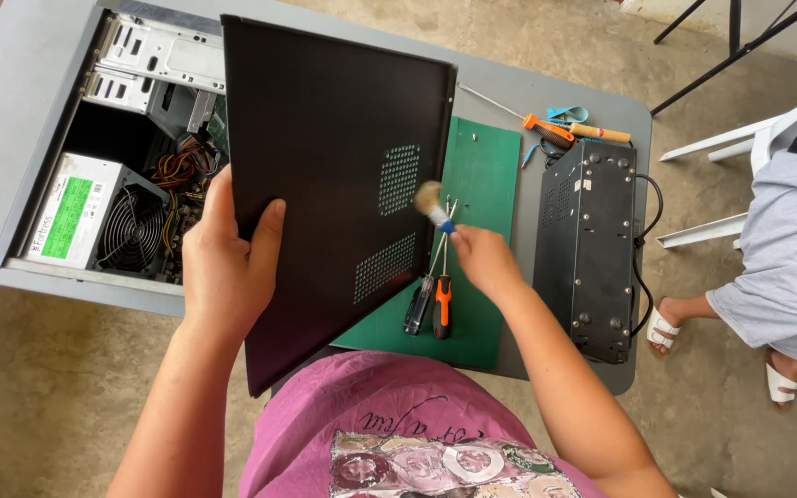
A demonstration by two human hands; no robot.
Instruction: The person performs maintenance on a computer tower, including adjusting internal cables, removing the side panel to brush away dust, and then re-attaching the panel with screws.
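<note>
My left hand (pixel 225 267) grips the left edge of a black metal computer side panel (pixel 343 148), holding it tilted above the table. The panel has two perforated vent patches. My right hand (pixel 483 258) holds a small brush (pixel 433 205) with a blue ferrule, its pale bristles touching the panel near the vents. Beneath the panel's right edge lies a green mat (pixel 481 175) with two screwdrivers (pixel 434 300), one with an orange and black handle.
An open computer case (pixel 122 166) with a power supply and fan lies at the table's left. A black metal box (pixel 588 244) with a cable sits at the right, more screwdrivers (pixel 560 129) behind it. Another person (pixel 777 267) sits at the far right beside a white chair.
</note>
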